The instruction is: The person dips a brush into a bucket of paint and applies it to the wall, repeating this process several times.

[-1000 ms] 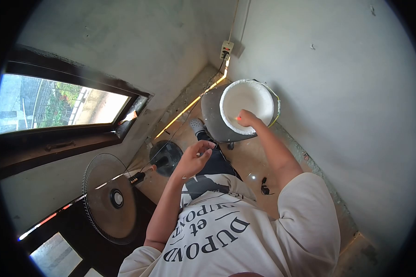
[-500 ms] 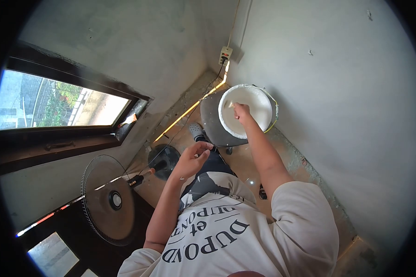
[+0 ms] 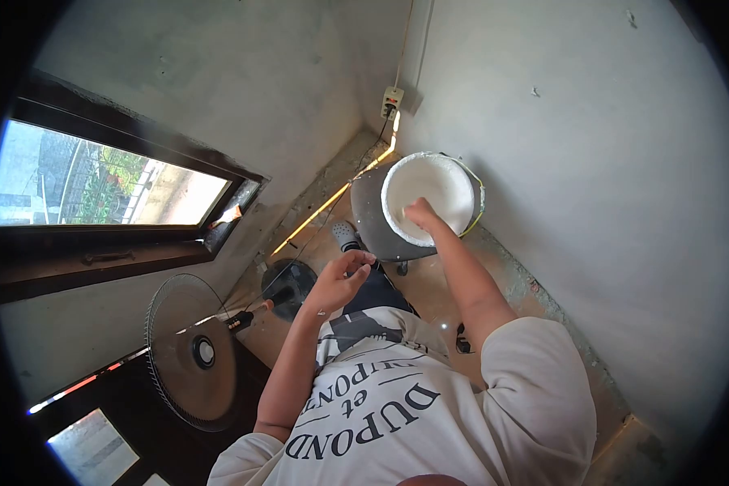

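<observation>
A white bucket [image 3: 468, 174] with a wire handle stands on a dark grey chair seat [image 3: 370, 212]. Its inside is coated white, and pale, paint-like stuff lies in it. My right hand [image 3: 419, 212] reaches over the near rim into the bucket, fingers closed. A small pale bit shows beside the fingers, like part of a tool, but its kind is hidden. My left hand [image 3: 344, 275] hovers in front of my legs, left of the bucket, holding nothing. Its fingers are loosely bent and the thumb stands apart.
A standing fan [image 3: 193, 352] and its round black base [image 3: 287, 283] are at the left. A power strip [image 3: 392, 103] hangs in the corner, its cord running down. A dark-framed window [image 3: 121, 182] opens on the left; a bare wall [image 3: 607, 202] rises on the right.
My right hand has moved lower and slightly nearer to me within the bucket. The pale piece beside it shows less now. My left hand has hardly moved.
</observation>
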Available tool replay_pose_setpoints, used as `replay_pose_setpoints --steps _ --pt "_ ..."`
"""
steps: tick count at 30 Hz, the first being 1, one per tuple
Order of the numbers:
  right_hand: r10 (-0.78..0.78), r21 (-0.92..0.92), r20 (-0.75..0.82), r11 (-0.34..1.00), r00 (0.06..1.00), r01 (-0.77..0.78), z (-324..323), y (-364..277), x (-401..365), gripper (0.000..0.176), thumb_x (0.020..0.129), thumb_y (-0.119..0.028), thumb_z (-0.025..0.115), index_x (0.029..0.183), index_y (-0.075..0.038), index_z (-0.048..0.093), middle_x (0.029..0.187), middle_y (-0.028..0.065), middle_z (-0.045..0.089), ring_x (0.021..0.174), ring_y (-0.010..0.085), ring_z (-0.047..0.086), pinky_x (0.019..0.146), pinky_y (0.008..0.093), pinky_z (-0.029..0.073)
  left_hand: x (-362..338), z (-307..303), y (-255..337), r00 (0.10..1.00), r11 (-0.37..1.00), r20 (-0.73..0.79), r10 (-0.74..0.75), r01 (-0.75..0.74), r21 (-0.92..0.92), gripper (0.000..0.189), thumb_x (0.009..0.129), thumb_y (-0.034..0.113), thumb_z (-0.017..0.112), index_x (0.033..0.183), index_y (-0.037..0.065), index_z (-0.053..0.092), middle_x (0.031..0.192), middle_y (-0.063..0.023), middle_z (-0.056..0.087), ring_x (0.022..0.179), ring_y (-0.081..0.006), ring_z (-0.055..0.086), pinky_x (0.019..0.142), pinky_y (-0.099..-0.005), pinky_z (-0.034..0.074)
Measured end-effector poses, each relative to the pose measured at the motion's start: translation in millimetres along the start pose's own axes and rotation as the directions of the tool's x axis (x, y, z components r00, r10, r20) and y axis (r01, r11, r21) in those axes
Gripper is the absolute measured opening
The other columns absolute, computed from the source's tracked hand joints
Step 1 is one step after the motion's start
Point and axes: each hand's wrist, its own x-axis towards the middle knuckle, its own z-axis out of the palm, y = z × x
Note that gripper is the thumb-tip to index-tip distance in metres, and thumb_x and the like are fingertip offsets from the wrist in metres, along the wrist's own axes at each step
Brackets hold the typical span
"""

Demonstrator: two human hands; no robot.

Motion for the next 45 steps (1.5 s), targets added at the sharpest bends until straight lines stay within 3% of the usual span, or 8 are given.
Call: replay_pose_setpoints --steps 2,8,12,18,21,23,26,45 --pt "0.225 0.845 0.134 0.483 0.965 -0.230 -12.9 -14.3 0.7 0.024 0.080 -0.015 0.061 0.091 0.005 0.067 0.088 0.0246 0.070 0.084 0.0369 0.070 0.076 0.0454 0.053 -0.7 1.1 1.6 1.000 1.000 0.015 0.011 -0.012 0.010 0.026 0.096 0.013 0.057 0.119 0.001 0.061 0.112 -0.0095 0.067 0.101 -0.0180 0.063 0.093 -0.0322 0.046" --pt "-0.162 0.099 -0.025 0.982 0.986 0.164 0.9 14.3 -12.3 0.028 0.081 -0.014 0.061 0.103 0.002 0.068 0.099 0.0232 0.070 0.095 0.0358 0.069 0.083 0.0457 0.054 -5.9 4.2 5.8 0.998 0.997 0.058 0.002 -0.007 0.080 0.026 0.098 0.014 0.054 0.120 0.001 0.060 0.116 -0.0084 0.063 0.109 -0.0182 0.060 0.095 -0.0323 0.046" --pt "-0.046 -0.290 0.264 0.949 0.964 0.124 -15.4 19.4 -42.3 0.031 0.080 -0.015 0.062 0.106 0.000 0.068 0.104 0.0244 0.070 0.100 0.0350 0.069 0.085 0.0446 0.054 -9.5 4.4 5.8 0.998 0.996 0.065 0.000 -0.006 0.094 0.026 0.098 0.014 0.054 0.120 0.002 0.060 0.116 -0.0089 0.064 0.109 -0.0189 0.061 0.096 -0.0330 0.045" --pt "-0.041 -0.020 0.074 0.999 0.996 0.043 8.7 12.5 -23.7 0.031 0.078 -0.017 0.065 0.103 0.001 0.068 0.096 0.0225 0.071 0.087 0.0342 0.071 0.077 0.0438 0.056 -14.1 9.1 1.5 0.999 0.996 0.040 0.031 -0.035 0.084 0.026 0.098 0.013 0.054 0.120 0.002 0.060 0.117 -0.0092 0.064 0.109 -0.0193 0.061 0.097 -0.0337 0.045" --pt "0.116 0.606 0.064 0.785 0.991 -0.131 1.7 2.7 -25.6 0.021 0.083 -0.020 0.065 0.092 -0.001 0.066 0.069 0.0119 0.064 0.055 0.0236 0.062 0.051 0.0401 0.051 -14.9 12.7 2.6 0.998 0.997 0.049 0.041 -0.044 0.057 0.026 0.098 0.013 0.054 0.121 0.001 0.059 0.117 -0.0093 0.064 0.108 -0.0189 0.061 0.097 -0.0333 0.045" --pt "0.130 0.981 0.133 0.122 0.983 -0.149 -1.7 7.3 -44.0 0.019 0.090 -0.023 0.061 0.082 -0.006 0.059 0.055 0.0010 0.045 0.040 0.0123 0.039 0.036 0.0345 0.033 -16.5 14.1 2.8 0.996 0.997 0.072 0.047 -0.051 0.061 0.026 0.098 0.013 0.055 0.120 0.000 0.059 0.117 -0.0092 0.064 0.108 -0.0185 0.061 0.097 -0.0329 0.045" --pt "-0.093 0.933 0.200 -0.286 0.975 -0.218 18.0 38.8 -70.0 0.024 0.098 -0.027 0.055 0.080 -0.012 0.049 0.059 -0.0003 0.042 0.043 0.0127 0.037 0.043 0.0294 0.032 -18.1 16.2 0.4 0.995 0.995 0.054 0.085 -0.087 0.050 0.027 0.098 0.014 0.057 0.120 0.000 0.060 0.114 -0.0083 0.065 0.104 -0.0173 0.061 0.094 -0.0319 0.047" --pt "-0.513 0.939 -0.039 -0.313 0.858 -0.144 -67.2 -134.8 -147.7 0.033 0.102 -0.037 0.051 0.115 -0.008 0.057 0.084 0.0004 0.056 0.061 0.0120 0.050 0.059 0.0290 0.042 -29.6 -2.7 12.8 0.972 0.972 0.025 0.235 -0.236 0.022 0.028 0.098 0.015 0.057 0.122 0.002 0.061 0.114 -0.0071 0.066 0.103 -0.0159 0.061 0.092 -0.0311 0.048"
